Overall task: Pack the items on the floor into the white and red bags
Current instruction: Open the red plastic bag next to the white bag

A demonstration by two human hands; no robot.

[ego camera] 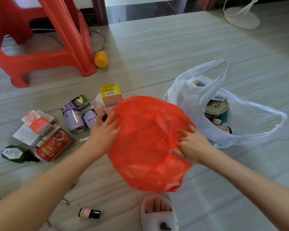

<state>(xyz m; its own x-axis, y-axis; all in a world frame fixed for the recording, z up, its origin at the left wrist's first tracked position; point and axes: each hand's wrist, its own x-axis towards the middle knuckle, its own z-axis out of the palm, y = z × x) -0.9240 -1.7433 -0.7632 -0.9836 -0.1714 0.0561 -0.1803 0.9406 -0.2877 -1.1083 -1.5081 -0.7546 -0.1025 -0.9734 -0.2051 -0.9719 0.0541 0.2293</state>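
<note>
Holding red bag (148, 144) beside filled white bag (198, 104)

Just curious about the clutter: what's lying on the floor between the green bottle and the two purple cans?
In the head view, a red packet and some white and orange boxes lie between the green bottle and the purple cans.

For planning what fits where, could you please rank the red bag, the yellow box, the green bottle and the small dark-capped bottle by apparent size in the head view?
1. red bag, far the largest
2. green bottle and yellow box, too alike to rank
3. small dark-capped bottle, smallest despite being nearest
</note>
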